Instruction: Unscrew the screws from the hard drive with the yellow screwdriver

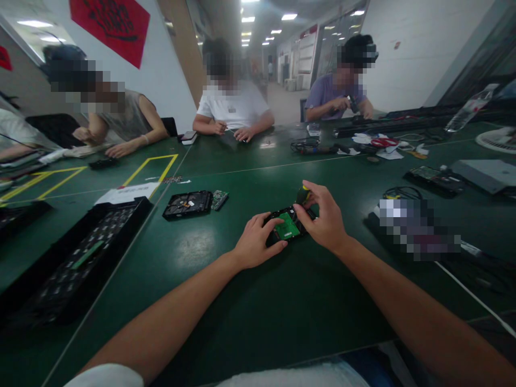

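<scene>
The surface [242, 301] is a smooth dark green mat, mostly matt, with a dull patch of lamp sheen left of the hard drive [291, 213]. That hard drive has a black casing, seemingly metal, and carries a glossy green circuit board [287, 228]. Just behind it, the screwdriver [302, 194] has a yellow-and-black handle that looks like plastic. Further left of the hard drive lie a second drive [187, 204] in satin black, a matt black plastic tray [80, 252], a white paper sheet [129, 192] and yellow tape lines [155, 166].

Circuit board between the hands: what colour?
Flat circuit board on black hard drive: green; head view.
</scene>
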Demonstrator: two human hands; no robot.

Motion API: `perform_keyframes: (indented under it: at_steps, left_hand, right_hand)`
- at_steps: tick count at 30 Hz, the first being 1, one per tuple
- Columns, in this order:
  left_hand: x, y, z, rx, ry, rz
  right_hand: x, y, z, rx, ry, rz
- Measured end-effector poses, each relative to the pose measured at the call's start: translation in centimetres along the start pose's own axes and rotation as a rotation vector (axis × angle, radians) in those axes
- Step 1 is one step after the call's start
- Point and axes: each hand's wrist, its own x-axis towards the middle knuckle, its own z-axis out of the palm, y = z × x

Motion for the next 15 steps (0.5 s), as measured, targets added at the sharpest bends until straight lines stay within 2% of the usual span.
perform_keyframes:
  at_steps: [3,8,15]
  left_hand:
    - [-0.1,-0.02,0.01,0.017,-0.011,0.006]
    - [-0.11,0.04,-0.11,0.03,-0.031,0.001]
    - [-0.05,0.09,-0.05,0.029,-0.018,0.0]
  right_hand:
    - [0.05,0.0,-0.09,-0.025,0.018,-0.02]
    - [0.0,0.07,-0.1,0.03,-0.049,-0.01]
    - [0.14,-0.06,-0.24,-0.018,-0.009,-0.03]
